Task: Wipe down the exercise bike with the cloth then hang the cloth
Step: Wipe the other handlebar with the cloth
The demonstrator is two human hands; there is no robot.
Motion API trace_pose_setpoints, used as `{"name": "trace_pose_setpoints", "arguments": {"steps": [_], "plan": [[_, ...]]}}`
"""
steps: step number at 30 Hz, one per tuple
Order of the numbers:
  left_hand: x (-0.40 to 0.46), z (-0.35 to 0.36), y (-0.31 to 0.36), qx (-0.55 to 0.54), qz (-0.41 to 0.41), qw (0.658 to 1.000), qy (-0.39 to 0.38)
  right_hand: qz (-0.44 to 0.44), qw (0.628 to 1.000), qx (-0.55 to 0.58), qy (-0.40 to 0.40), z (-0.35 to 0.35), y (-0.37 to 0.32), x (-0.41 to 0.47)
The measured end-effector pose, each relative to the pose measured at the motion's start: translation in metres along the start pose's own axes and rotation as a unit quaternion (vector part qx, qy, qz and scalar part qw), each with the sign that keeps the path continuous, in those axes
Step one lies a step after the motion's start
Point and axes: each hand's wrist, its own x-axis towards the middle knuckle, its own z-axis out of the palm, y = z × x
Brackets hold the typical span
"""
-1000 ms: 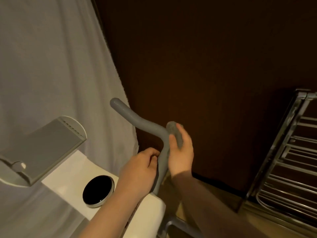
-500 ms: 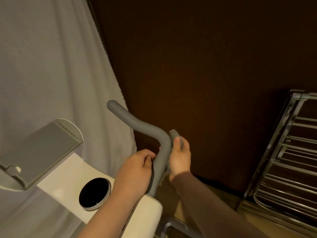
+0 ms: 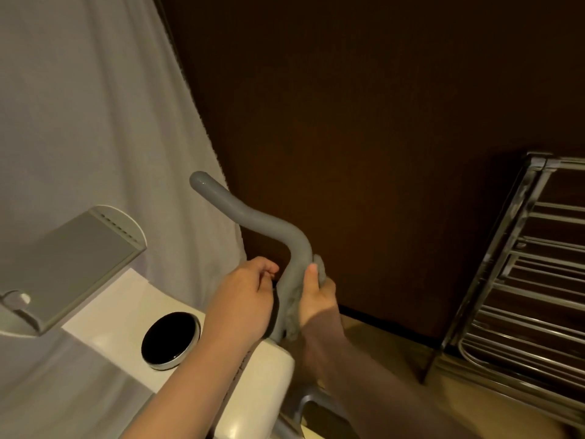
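Both forearms reach forward side by side, the left hand curled in a loose fist with knuckles up, the right hand gripping with thumb raised.

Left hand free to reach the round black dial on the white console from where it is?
Probably yes: the left hand sits by the handlebar, apparently holding nothing, and the dial lies uncovered just below-left of it.

The bike's white console top sits at the near left, carrying a round black dial with a silver rim set into it. A grey tablet holder stands tilted at its far left edge, and the grey handlebar rises from its right end.
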Motion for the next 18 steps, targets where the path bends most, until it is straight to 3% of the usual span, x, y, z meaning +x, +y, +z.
{"name": "trace_pose_setpoints", "arguments": {"steps": [4,9,13,18], "plan": [[-0.002,0.000,-0.001,-0.004,0.002,1.000,0.007,0.015,0.996,0.080,0.032,0.008,0.000,0.015],[-0.002,0.000,0.001,0.004,0.004,1.000,0.002,0.141,0.989,0.049,-0.012,0.014,0.027,-0.004],[-0.005,0.000,-0.001,-0.006,-0.002,1.000,0.006,0.110,0.991,0.077,-0.004,0.008,0.012,-0.007],[-0.003,-0.002,-0.001,0.003,-0.006,1.000,0.003,0.081,0.996,0.027,-0.034,0.004,0.015,-0.015]]}}
